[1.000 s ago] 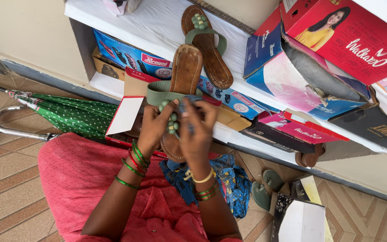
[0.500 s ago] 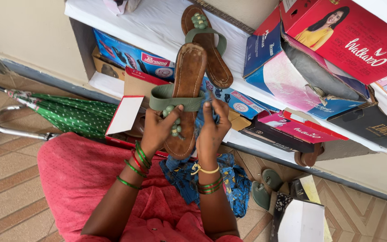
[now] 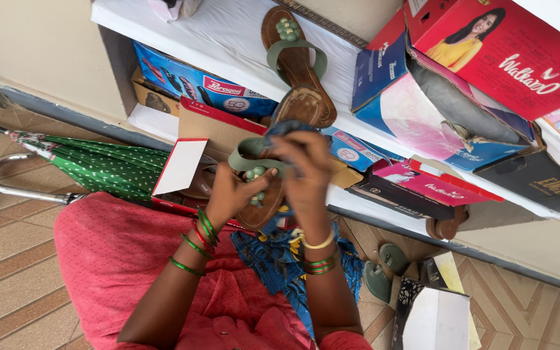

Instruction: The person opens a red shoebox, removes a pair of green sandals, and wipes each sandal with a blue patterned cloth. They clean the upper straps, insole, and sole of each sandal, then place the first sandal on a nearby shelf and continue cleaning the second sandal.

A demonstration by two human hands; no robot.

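Both hands clasp a brown sandal with a green beaded strap (image 3: 257, 178), its length running toward the shelf (image 3: 228, 39): left hand (image 3: 231, 191) beneath, right hand (image 3: 306, 172) covering its top.

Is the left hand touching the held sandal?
Touching. The head view shows the left hand wrapped around the sandal from the side, fingers against its green strap and beads, no gap visible.

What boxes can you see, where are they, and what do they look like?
Blue box: under the white shelf, left, long and flat.
Red box: top right, tilted, woman's picture on it.
Blue-pink box: beneath the red box, open.
Pink box: lower shelf, flat.
Black box: far right.
White box: floor, bottom right.
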